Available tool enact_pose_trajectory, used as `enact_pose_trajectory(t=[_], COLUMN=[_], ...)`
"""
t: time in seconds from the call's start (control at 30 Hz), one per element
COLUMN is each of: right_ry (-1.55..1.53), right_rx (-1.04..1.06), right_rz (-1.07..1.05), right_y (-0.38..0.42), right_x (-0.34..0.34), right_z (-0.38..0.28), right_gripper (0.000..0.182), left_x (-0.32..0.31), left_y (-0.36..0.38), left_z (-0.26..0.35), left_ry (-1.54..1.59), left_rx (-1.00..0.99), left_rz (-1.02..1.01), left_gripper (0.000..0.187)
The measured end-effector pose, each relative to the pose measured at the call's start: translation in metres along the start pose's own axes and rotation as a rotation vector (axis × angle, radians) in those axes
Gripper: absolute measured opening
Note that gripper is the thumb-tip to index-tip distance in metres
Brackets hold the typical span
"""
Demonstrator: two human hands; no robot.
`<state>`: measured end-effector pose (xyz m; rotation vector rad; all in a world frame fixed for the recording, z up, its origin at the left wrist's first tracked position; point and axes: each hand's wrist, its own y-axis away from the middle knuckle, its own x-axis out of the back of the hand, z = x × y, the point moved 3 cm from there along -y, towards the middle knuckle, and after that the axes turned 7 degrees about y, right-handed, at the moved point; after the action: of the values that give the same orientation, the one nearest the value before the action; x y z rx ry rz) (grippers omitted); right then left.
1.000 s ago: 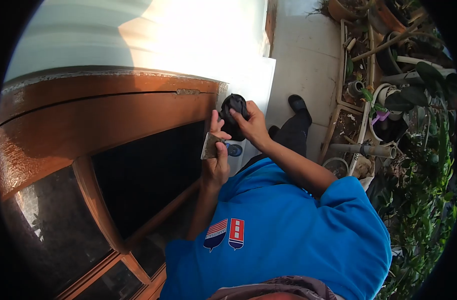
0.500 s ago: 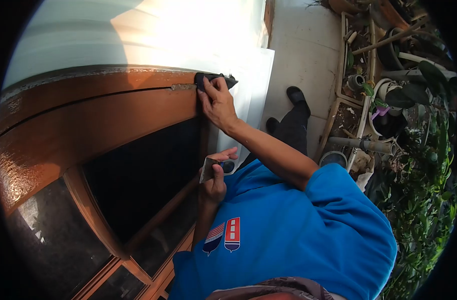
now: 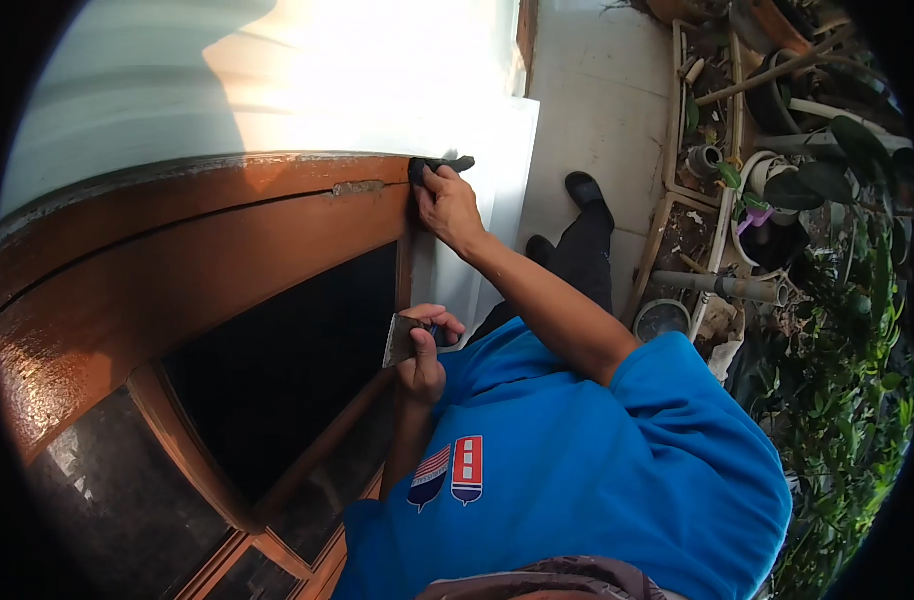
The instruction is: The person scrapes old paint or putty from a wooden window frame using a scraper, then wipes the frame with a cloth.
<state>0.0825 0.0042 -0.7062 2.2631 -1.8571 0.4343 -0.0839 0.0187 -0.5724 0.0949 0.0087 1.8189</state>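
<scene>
My right hand presses a dark cloth against the top corner of a brown wooden window frame, where the frame meets the white wall. My left hand is lower, close to my blue shirt, and grips a flat metal scraper whose blade points toward the dark window opening. A small patch of grey filler sits on the frame just left of the cloth.
A concrete floor lies below me, with my dark shoes on it. Pots, pipes and green plants crowd the right side. Glass panes fill the lower part of the window.
My right hand lifted the cloth from in front of me up to the frame's corner and now rubs it slightly to the right. My left hand with the scraper dropped lower.
</scene>
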Motion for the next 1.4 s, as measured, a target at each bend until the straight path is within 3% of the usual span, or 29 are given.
enact_pose_trajectory(t=[0.07,0.17,0.27,0.4,0.43,0.6,0.7,0.93,1.1,1.23,1.4], right_ry=[-0.072,-0.165,-0.238,-0.073,-0.123,-0.191,-0.278,-0.094,-0.199,-0.351,-0.188], right_rx=[0.018,0.086,0.151,-0.024,0.015,0.147,0.198,-0.012,0.177,0.345,0.259], right_rz=[0.003,0.040,0.012,-0.087,-0.046,0.083,0.133,0.047,0.127,0.165,0.097], right_y=[0.003,0.001,0.002,0.003,0.003,-0.010,-0.007,0.003,-0.004,-0.010,-0.007], right_x=[0.003,0.034,0.031,0.011,0.009,0.044,0.040,0.009,0.047,0.057,0.033], right_z=[-0.014,-0.085,-0.064,-0.007,-0.006,-0.101,-0.098,-0.017,-0.115,-0.149,-0.079], right_gripper=[0.028,0.031,0.032,0.032,0.031,0.025,0.027,0.027,0.029,0.032,0.034], left_x=[0.000,0.006,0.008,0.010,0.011,0.017,0.016,0.016,0.022,0.019,0.021], left_y=[0.001,0.006,0.004,0.005,0.005,0.010,0.006,-0.002,0.008,0.006,0.006], left_z=[0.002,-0.003,-0.002,-0.004,-0.006,-0.001,-0.003,-0.004,-0.001,-0.003,0.002], left_ry=[-0.010,-0.025,-0.064,-0.042,-0.048,-0.092,-0.078,-0.054,-0.072,-0.053,-0.052], left_rx=[0.012,0.036,0.001,0.034,0.033,0.046,0.034,0.016,0.052,0.055,0.026], left_rz=[-0.001,-0.009,-0.016,-0.003,-0.015,-0.032,-0.002,0.001,-0.009,-0.008,-0.013], left_gripper=[0.040,0.040,0.039,0.039,0.039,0.039,0.039,0.041,0.039,0.039,0.039])
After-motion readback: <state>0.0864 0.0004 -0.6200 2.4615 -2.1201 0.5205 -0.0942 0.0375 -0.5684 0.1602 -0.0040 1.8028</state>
